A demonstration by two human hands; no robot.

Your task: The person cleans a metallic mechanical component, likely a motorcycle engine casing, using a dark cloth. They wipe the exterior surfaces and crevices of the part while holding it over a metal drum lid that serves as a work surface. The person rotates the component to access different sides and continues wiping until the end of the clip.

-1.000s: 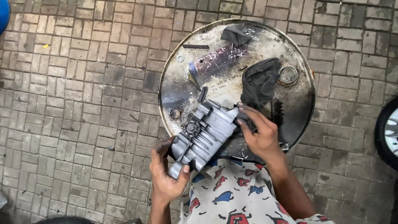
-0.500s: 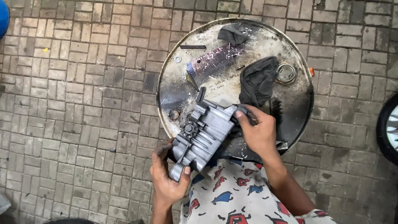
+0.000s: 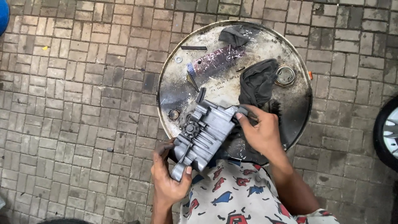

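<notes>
A grey cast-metal engine casing [image 3: 205, 135] with a small gear on its face lies tilted over the near edge of a round metal drum top [image 3: 182, 89]. My left hand [image 3: 170, 178] grips the casing's lower end from below. My right hand [image 3: 259, 130] holds its upper right corner, fingers curled on the edge. A dark rag [image 3: 257, 83] lies just beyond my right hand.
On the drum top lie a second dark rag [image 3: 234, 35], a thin black rod [image 3: 193, 47], a washer [image 3: 178, 59], a metal ring [image 3: 285, 75] and a small round part [image 3: 173, 114]. Brick paving surrounds the drum. A wheel [image 3: 387, 132] shows at the right edge.
The casing has shifted slightly in my hands. My right hand slid a little along its upper corner. My left hand keeps its grip on the lower end.
</notes>
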